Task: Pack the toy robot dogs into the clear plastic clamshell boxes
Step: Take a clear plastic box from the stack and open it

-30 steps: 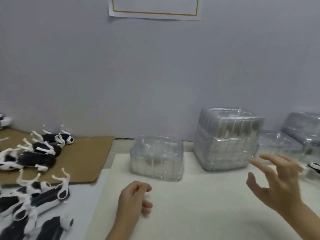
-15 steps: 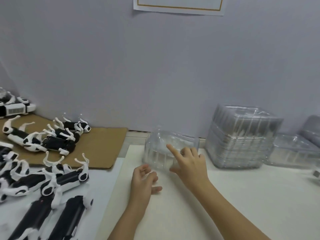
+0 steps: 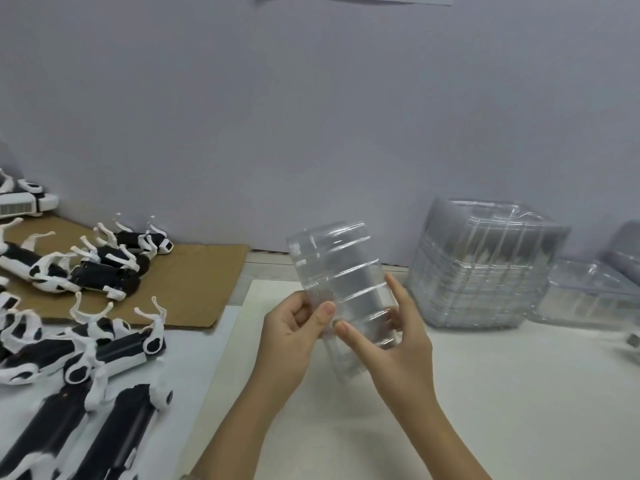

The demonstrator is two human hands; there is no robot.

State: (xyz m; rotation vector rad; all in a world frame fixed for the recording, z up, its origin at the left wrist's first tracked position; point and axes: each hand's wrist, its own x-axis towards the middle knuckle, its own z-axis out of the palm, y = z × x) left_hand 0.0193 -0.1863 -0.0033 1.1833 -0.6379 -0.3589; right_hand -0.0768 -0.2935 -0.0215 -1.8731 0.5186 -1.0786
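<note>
Half a second ago the clear box (image 3: 341, 282) sat on the table (image 3: 502, 393) by the wall, with only the right hand on it. Now it is lifted and stands on end at centre, between both hands. The left hand (image 3: 294, 334) pinches its lower left edge with thumb against curled fingers. The right hand (image 3: 391, 344) clasps the lower right side, thumb in front and fingers showing through the plastic behind. The toy dogs (image 3: 114, 344) lie untouched at nine o'clock, partly on cardboard (image 3: 194, 282) and several cut off by the frame. The stack of boxes (image 3: 485, 265) stands at two o'clock. I cannot tell whether the held box is latched.
</note>
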